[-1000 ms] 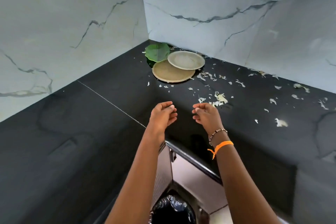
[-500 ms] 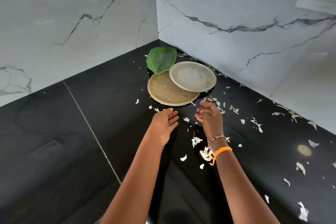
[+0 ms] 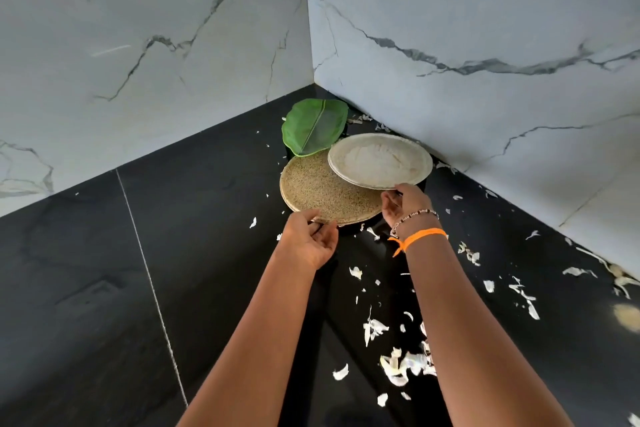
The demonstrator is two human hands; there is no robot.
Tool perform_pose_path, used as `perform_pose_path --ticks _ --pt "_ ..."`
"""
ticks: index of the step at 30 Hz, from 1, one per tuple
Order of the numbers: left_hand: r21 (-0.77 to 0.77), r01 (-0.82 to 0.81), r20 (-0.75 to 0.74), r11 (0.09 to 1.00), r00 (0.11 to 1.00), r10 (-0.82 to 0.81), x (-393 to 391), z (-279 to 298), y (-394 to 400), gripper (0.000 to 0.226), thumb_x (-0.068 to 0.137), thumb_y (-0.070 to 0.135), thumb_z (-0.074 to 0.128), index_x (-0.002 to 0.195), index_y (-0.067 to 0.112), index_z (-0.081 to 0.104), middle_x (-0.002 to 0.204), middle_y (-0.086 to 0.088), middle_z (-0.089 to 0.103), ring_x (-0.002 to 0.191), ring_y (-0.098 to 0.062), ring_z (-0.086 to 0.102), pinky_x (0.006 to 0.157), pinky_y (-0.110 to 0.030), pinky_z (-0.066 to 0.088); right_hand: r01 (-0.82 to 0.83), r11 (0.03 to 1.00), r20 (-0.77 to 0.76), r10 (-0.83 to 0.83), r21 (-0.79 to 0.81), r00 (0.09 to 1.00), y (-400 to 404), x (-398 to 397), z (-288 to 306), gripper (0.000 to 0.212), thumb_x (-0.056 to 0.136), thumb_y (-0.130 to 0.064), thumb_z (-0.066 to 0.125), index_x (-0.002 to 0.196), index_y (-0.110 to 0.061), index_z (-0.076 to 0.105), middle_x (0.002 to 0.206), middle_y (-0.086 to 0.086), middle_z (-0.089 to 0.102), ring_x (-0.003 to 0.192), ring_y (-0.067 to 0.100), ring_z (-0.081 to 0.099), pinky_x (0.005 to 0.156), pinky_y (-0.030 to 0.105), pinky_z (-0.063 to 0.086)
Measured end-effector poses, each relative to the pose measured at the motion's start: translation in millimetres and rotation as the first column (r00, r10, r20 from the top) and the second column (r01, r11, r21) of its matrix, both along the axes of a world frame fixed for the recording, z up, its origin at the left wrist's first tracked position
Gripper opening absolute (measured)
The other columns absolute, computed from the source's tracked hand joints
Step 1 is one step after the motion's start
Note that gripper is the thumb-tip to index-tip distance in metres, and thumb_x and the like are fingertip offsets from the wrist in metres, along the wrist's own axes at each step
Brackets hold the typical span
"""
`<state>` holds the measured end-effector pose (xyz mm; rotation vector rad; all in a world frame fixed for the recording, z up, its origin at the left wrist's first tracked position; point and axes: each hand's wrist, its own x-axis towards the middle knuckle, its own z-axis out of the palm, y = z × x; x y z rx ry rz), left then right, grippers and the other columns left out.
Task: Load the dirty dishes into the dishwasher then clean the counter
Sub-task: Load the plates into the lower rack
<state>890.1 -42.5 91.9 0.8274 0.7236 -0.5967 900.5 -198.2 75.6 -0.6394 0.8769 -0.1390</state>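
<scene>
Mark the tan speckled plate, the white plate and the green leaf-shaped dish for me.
tan speckled plate (image 3: 320, 189): head view, bare speckled centre.
white plate (image 3: 379, 159): head view, middle of its smeared face.
green leaf-shaped dish (image 3: 313, 126): head view, on its central vein.

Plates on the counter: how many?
3, clustered in the corner: green leaf-shaped plate rearmost, tan plate front-left at the left hand, white plate overlapping it, at the right hand.
</scene>
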Motion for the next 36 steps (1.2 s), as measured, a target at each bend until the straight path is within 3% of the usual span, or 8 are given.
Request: perform_pose_path --ticks 4,10,15,19,24,30,33,36 --pt "0.120 0.029 0.058 0.992 0.998 -0.036 9 0 -9 0.014 0.090 0.017 0.053 0.081 0.006 0.053 0.070 -0.002 0.047 0.061 -0.010 0.047 0.060 -0.023 0.043 -0.174 0.975 -0.078 0.164 -0.141 0.983 -21 14 -5 0.032 0.095 -0.013 0.042 0.063 -0.010 0.043 0.054 -0.001 0.046 0.022 0.003 0.037 0.028 0.008 0.024" --pt "0.343 0.045 0.141 0.938 0.985 -0.099 13 8 -6 0.018 0.088 0.018 0.057 0.072 0.012 0.050 0.068 0.000 0.047 0.060 -0.009 0.045 0.061 -0.022 0.043 -0.212 0.918 -0.135 0.176 -0.334 0.975 -23 -4 4 0.025 0.079 -0.010 0.054 0.056 -0.011 0.043 0.055 0.000 0.041 0.036 0.008 0.028 0.034 0.011 0.020" --pt "0.318 0.073 0.180 0.945 0.974 -0.135 -4 20 13 0.015 0.079 0.011 0.043 0.065 0.013 0.043 0.044 0.001 0.039 0.051 -0.012 0.032 0.059 -0.026 0.040 -0.307 0.946 -0.049 0.304 -0.105 0.951 -18 -52 22 0.017 0.073 -0.014 0.042 0.057 -0.016 0.035 0.034 -0.004 0.030 0.029 0.009 0.021 0.037 0.010 0.018" --pt "0.318 0.098 0.201 0.943 0.965 -0.168 -31 41 23 0.010 0.079 0.007 0.041 0.071 0.012 0.046 0.061 -0.002 0.043 0.054 -0.012 0.036 0.064 -0.027 0.044 -0.292 0.956 0.041 0.293 -0.043 0.955 -6 -103 35 0.021 0.078 -0.011 0.041 0.060 -0.017 0.033 0.033 -0.004 0.028 0.029 0.008 0.023 0.034 0.012 0.021" --pt "0.518 0.055 0.365 0.853 0.888 -0.279 -63 62 34 0.012 0.092 0.009 0.044 0.081 0.009 0.048 0.075 -0.007 0.052 0.068 -0.016 0.052 0.070 -0.032 0.050 -0.227 0.939 0.008 0.237 -0.258 0.971 13 -158 63 0.015 0.089 -0.018 0.054 0.075 -0.013 0.050 0.053 0.002 0.049 0.040 0.007 0.041 0.033 0.011 0.031" --pt "0.812 -0.234 0.570 0.534 0.511 -0.643 -95 87 64 0.028 0.095 0.025 0.045 0.071 0.010 0.047 0.065 -0.003 0.046 0.059 -0.018 0.044 0.054 -0.030 0.034 -0.141 0.841 -0.022 0.152 -0.522 0.988 27 -215 91 0.013 0.091 -0.012 0.052 0.091 0.001 0.052 0.036 0.003 0.054 0.027 0.007 0.046 0.033 0.011 0.034" --pt "0.742 -0.401 0.653 0.538 0.246 -0.716 -115 102 81 0.019 0.098 0.026 0.041 0.103 0.013 0.053 0.085 -0.001 0.055 0.075 -0.019 0.052 0.066 -0.030 0.041 -0.118 0.776 -0.028 0.129 -0.620 0.991 48 -240 101 0.013 0.091 -0.010 0.052 0.089 0.003 0.052 0.036 0.003 0.054 0.028 0.008 0.046 0.033 0.012 0.033" --pt "0.676 -0.445 0.685 0.588 0.083 -0.724 -130 116 100 0.016 0.098 0.025 0.040 0.102 0.012 0.048 0.078 0.001 0.052 0.068 -0.023 0.052 0.062 -0.031 0.039 -0.098 0.670 -0.070 0.069 -0.736 0.995 79 -264 107 0.014 0.090 -0.012 0.052 0.079 -0.003 0.052 0.046 0.008 0.054 0.031 0.009 0.045 0.037 0.018 0.034"
